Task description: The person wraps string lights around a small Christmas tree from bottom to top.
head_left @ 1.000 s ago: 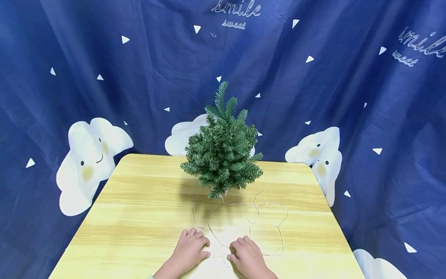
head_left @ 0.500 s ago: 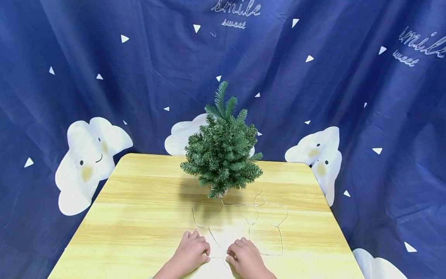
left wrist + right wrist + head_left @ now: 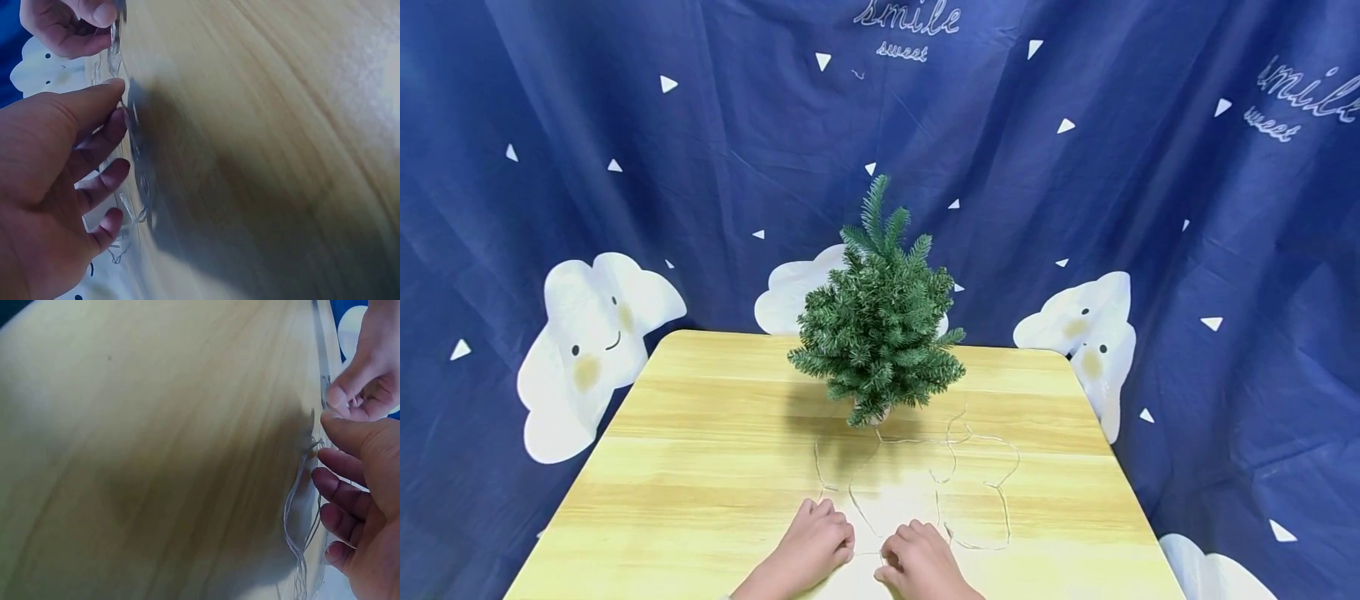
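A thin, pale string-light wire (image 3: pixel 1009 517) lies in loose loops on the table in front of a small artificial Christmas tree (image 3: pixel 880 325). My left hand (image 3: pixel 812 542) pinches one stretch of it between thumb and index finger, close above the wood. Just to the right, my right hand (image 3: pixel 919 560) has thumb and index finger bent together at the same wire. Doubled strands of the wire (image 3: pixel 289 519) hang by the right hand's fingers in the right wrist view. In the left wrist view, the fingertips of both hands are close together, with wire (image 3: pixel 115 53) between them.
The pale wooden table (image 3: pixel 685 433) has rounded far corners. The tree stands upright near its far side on a light base (image 3: pixel 880 415). A dark blue curtain (image 3: pixel 737 125) with white clouds and triangles hangs around the back and sides.
My right hand has shifted slightly left and toward me, closer to the left hand. A bit of wire now shows beyond its right side. The left hand has barely moved; the tree is still.
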A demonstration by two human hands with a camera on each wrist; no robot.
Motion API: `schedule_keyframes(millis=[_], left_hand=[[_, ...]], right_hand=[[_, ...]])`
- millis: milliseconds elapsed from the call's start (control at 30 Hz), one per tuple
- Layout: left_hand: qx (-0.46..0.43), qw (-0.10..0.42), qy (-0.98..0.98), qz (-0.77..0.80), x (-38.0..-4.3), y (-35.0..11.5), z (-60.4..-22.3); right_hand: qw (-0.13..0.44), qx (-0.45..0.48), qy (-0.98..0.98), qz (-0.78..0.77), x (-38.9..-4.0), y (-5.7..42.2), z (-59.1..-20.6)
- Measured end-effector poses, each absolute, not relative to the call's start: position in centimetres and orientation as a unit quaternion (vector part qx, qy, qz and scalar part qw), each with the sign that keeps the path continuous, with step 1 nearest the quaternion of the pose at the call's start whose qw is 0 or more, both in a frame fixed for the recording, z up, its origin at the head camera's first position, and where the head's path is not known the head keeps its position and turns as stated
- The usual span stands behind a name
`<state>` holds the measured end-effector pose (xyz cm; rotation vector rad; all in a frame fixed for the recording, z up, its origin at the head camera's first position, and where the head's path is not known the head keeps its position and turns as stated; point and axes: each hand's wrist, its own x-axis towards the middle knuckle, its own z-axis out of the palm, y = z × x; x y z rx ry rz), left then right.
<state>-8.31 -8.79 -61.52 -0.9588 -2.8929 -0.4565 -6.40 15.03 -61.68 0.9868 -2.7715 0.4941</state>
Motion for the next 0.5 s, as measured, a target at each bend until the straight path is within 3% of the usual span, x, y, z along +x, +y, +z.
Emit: schedule_keyframes(millis=[167, 500], left_hand=[[-0.320, 0.047, -0.929, -0.177, -8.5, -8.8, -61.6], [-0.318, 0.044, -0.922, -0.216, -9.2, -9.2, -60.9]], right_hand=[[0.081, 0.321, -0.929, 0.165, -6.3, 14.9, -61.8], [0.180, 0.297, -0.923, 0.164, -6.8, 15.2, -60.7]])
